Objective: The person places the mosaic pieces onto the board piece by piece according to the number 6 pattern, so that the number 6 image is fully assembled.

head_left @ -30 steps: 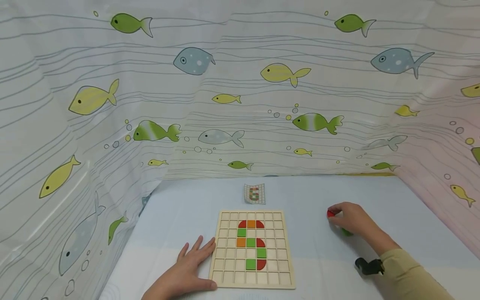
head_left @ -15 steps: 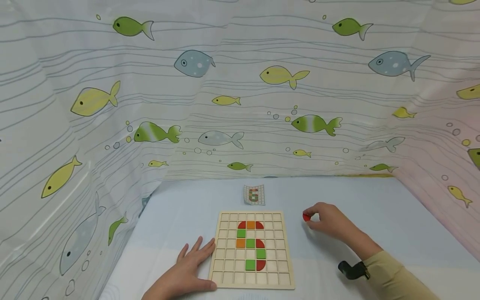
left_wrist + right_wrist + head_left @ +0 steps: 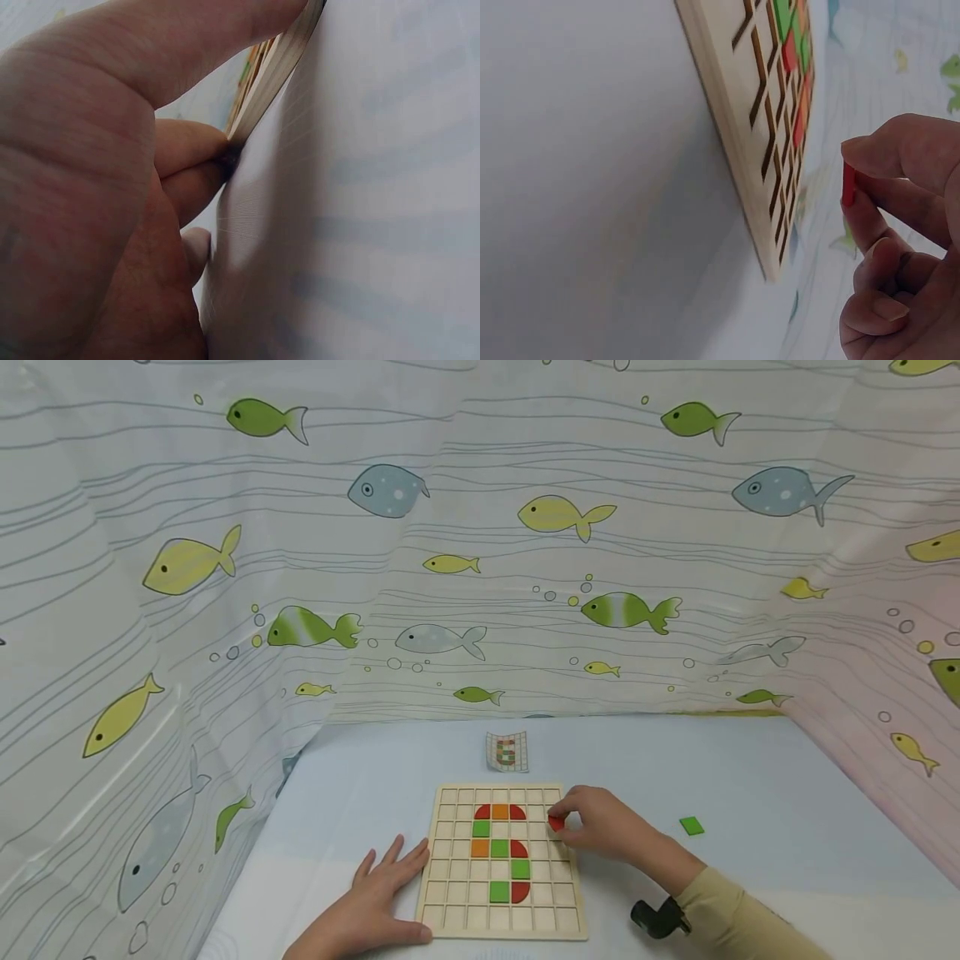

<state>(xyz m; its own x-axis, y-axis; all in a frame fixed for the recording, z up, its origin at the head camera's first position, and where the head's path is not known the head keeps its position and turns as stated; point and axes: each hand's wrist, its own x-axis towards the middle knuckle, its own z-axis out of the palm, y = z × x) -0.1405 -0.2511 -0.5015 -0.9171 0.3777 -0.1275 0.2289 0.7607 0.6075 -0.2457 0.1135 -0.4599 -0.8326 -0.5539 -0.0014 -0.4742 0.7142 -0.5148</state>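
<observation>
A wooden grid board [image 3: 448,893] lies on the table with red, orange and green tiles set in its middle squares. My left hand [image 3: 375,897] rests at the board's left edge, fingers spread and straight; in the left wrist view its thumb and fingertips touch the board's side [image 3: 274,75]. My right hand [image 3: 611,827] pinches a red tile [image 3: 556,823] between thumb and fingers over the board's right columns. The right wrist view shows this red tile [image 3: 848,184] edge-on, with the other fingers curled beneath.
A small paper card [image 3: 507,752] with a coloured tile pattern lies behind the board. One loose green tile [image 3: 692,825] is on the table to the right. A fish-patterned curtain [image 3: 480,543] surrounds the table at the back and sides.
My right hand has carried the red tile leftward from the right side of the table to the board's right columns, uncovering the green tile. My left hand stays at the board's edge.
</observation>
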